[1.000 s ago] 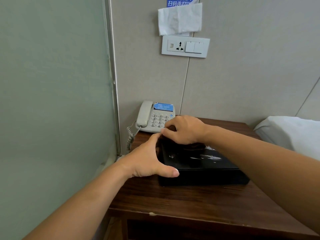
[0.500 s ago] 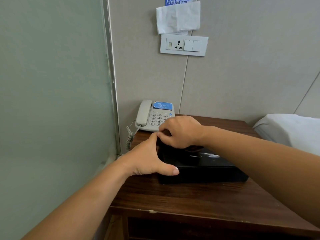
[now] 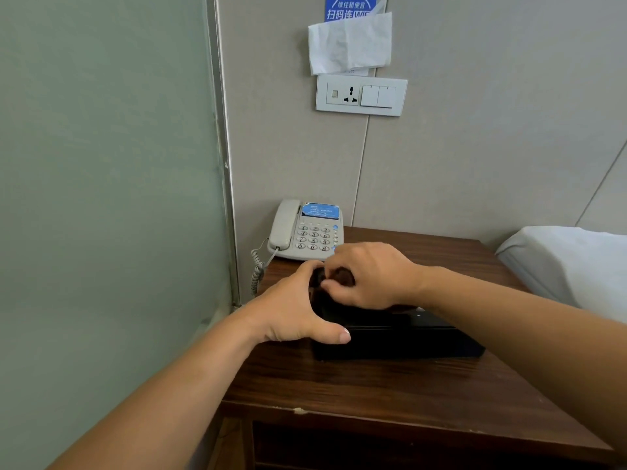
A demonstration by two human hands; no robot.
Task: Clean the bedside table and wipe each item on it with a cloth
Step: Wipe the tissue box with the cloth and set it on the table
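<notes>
Beneath both hands, on the bedside table (image 3: 390, 398): one black box (image 3: 400, 340), low, rectangular, glossy-topped, hard-edged.

Left hand (image 3: 291, 310): curled round the box's near left corner, thumb along the front edge, steadying it.

Right hand (image 3: 369, 276): fingers bunched over a small dark wad (image 3: 341, 277) at the box's far left corner, pinching it. Probably the cloth; too little shows to be sure.

Step in hand, as judged: wiping the box top. Done well, the left hand holds the box fixed while the right draws the wad in overlapping strokes away from the left hand, corners included, then down the sides; a glossy finish likely shows streaks, so light, even pressure.

Just beyond the right hand's knuckles: telephone (image 3: 307, 232), pale grey plastic, rounded handset, raised keys, coiled cord; apparently not yet handled.

Table: dark wood grain, smooth, a small chip on the front edge nearer the left forearm.

Beyond the right forearm: white bedding (image 3: 570, 262), soft.
</notes>
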